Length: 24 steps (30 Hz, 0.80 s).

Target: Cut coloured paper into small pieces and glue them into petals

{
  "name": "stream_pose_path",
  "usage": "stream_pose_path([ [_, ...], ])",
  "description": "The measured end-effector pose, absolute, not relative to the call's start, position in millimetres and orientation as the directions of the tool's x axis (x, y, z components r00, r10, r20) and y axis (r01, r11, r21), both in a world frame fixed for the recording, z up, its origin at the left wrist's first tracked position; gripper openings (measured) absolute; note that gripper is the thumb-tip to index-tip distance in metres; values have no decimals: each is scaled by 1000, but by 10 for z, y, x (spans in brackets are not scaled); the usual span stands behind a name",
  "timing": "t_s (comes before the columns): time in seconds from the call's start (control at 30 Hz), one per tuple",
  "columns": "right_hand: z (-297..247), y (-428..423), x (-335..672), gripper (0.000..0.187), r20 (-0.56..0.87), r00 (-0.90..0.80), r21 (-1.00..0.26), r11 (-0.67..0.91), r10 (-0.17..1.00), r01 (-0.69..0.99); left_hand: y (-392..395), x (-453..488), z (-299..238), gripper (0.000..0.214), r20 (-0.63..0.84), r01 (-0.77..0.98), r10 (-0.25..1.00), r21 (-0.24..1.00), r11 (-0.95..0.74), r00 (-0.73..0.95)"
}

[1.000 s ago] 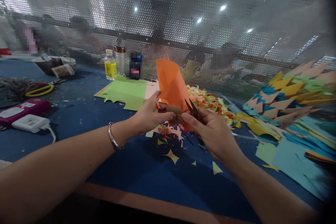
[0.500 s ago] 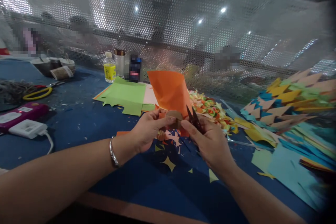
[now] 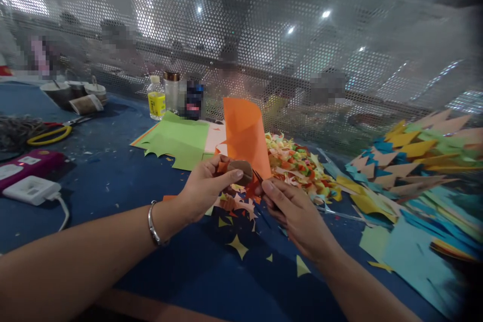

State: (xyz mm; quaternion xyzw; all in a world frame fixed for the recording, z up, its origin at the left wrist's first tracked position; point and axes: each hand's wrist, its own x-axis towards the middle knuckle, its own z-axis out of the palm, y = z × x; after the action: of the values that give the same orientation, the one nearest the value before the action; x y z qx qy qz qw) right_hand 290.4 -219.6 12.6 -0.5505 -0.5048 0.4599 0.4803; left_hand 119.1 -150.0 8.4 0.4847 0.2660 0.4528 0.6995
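Observation:
My left hand (image 3: 202,188) is closed on a sheet of orange paper (image 3: 244,128) and a small round brown template (image 3: 244,169), its thumb pressing the template against the sheet. The paper stands up in a curve above my fingers. My right hand (image 3: 292,209) grips small dark scissors (image 3: 257,176), whose blade tips are at the template's right edge, by the orange paper. Most of the scissors is hidden by my fingers. Below both hands, cut scraps, among them a yellow-green four-pointed piece (image 3: 238,247), lie on the blue table (image 3: 264,292).
A heap of coloured clippings (image 3: 302,163) lies behind my right hand. Green paper (image 3: 177,138), a yellow-labelled bottle (image 3: 156,99) and a jar (image 3: 171,91) stand or lie beyond. Yellow-handled scissors (image 3: 49,136) and a white adapter (image 3: 32,188) are left; folded paper (image 3: 407,153) is right.
The scissors have turned, their blades now pointing left toward the template instead of upward. The orange sheet has turned and curled more. Both hands have shifted slightly left.

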Motion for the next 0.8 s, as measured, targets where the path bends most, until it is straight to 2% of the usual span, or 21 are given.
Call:
stream_pose_path([
  [0.3,126,-2188,2939,42,-99,12,-995,-99,995,20,-1495,1193,-6,31,36,-362,825,909,208,564],
  [0.57,88,-2172,2968,43,-80,39,-996,-81,996,37,-1511,1200,14,37,41,-336,784,917,217,619],
  [0.8,86,-2174,2998,46,-12,39,-989,-18,999,144,-1509,1219,22,40,47,-363,797,905,221,602],
])
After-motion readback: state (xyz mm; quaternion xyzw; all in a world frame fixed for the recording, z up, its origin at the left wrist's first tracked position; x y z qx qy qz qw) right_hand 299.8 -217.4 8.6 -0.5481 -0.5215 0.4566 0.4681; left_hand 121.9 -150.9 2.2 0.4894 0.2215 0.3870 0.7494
